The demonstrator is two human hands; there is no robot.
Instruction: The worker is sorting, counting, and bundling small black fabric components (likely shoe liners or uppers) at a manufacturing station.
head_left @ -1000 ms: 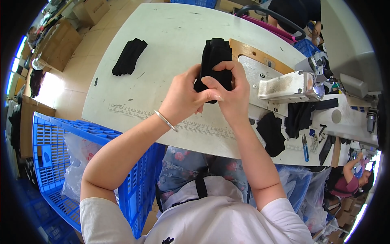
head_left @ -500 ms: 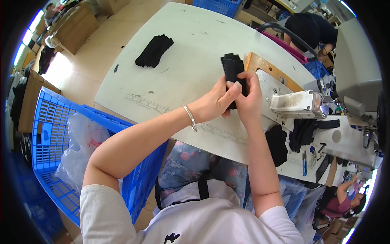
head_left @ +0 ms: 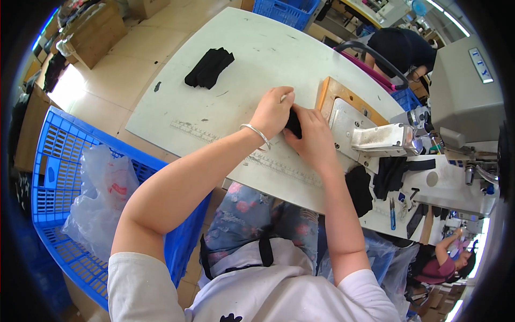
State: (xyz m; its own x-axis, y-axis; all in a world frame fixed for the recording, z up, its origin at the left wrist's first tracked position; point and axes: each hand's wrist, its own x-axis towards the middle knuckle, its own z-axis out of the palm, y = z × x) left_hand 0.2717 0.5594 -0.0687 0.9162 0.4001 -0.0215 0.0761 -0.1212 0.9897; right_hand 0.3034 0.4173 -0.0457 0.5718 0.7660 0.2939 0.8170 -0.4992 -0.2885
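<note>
Between my two hands is a small bundle of black cloth, mostly hidden by my fingers, just above or on the white table. My left hand, with a silver bangle at the wrist, is curled round its left side with the fingers bent. From the right, my right hand grips the same bundle, thumb on the near side and fingers over the far side. Farther left on the table lies another folded stack of black cloth, touched by neither hand.
Right of my hands stands a sewing machine with a wooden-edged plate. More black pieces and blue-handled snips lie by my right forearm. A blue crate holding clear plastic is at my left. Another person bends beyond the table.
The black bundle was upright and showing above my hands; now it is lower and mostly covered. My left hand has moved up and left, and both hands have closed round it.
</note>
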